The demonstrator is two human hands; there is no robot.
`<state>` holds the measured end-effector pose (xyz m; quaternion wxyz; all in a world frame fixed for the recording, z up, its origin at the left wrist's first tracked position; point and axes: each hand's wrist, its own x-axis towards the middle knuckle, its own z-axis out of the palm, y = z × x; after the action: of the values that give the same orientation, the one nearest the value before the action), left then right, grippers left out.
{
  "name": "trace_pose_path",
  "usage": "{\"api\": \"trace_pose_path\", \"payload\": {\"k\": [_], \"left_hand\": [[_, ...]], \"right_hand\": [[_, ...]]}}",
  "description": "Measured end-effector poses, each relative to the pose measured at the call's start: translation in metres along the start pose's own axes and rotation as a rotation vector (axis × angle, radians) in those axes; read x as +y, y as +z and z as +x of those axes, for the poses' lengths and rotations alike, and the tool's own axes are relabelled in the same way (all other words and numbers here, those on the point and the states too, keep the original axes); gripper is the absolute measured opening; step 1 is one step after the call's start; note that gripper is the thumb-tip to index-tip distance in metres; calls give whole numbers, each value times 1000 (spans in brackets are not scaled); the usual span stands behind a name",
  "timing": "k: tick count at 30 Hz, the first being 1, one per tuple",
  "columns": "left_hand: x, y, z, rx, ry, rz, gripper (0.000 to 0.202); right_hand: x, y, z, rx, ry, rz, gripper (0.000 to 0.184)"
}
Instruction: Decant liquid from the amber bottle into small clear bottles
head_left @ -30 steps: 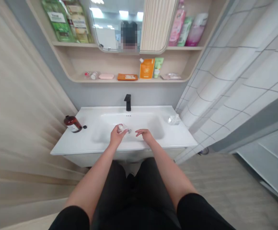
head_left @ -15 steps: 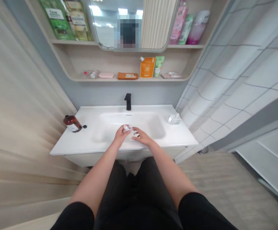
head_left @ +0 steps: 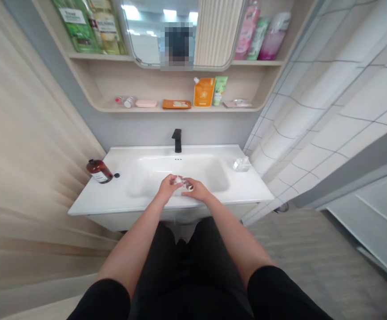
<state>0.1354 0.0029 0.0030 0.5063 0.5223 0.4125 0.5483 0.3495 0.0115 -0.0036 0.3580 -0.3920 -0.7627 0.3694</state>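
Over the front of the white sink basin (head_left: 153, 166), my two hands meet at a small clear-and-white object (head_left: 179, 180), too small and blurred to name. My left hand (head_left: 168, 186) pinches it from the left between thumb and fingers. From the right, the curled fingers of my right hand (head_left: 195, 189) close about its other end and partly hide it. A brown bottle (head_left: 99, 171) with a white label leans on the counter at left, and a small black cap (head_left: 116, 175) lies beside it. A clear container (head_left: 241, 164) sits on the counter at right.
A black faucet (head_left: 177, 141) stands behind the basin. Above it, a shelf (head_left: 113, 109) bears an orange pouch (head_left: 203, 92), a green tube (head_left: 219, 91) and small items. A mirror (head_left: 147, 35) and several bottles are higher up. Tiled wall (head_left: 330, 129) flanks the right side.
The small object has turned in my hands, and its white part now shows nearer the middle between them. My right hand has come slightly closer to my left. The view has shifted a little.
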Motion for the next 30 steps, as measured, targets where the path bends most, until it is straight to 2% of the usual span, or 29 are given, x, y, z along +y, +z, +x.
{"api": "trace_pose_path", "payload": {"k": [6, 17, 23, 30], "left_hand": [[2, -2, -2, -43, -16, -91, 54], [4, -5, -4, -76, -31, -136, 50], [7, -5, -5, -100, -17, -118, 60], [3, -4, -2, -83, -14, -137, 61]], "right_hand": [[-6, -3, -2, 30, 27, 17, 73], [-6, -4, -3, 31, 29, 18, 72], [-7, -4, -3, 37, 47, 3, 69], [-9, -5, -4, 27, 41, -3, 70]]}}
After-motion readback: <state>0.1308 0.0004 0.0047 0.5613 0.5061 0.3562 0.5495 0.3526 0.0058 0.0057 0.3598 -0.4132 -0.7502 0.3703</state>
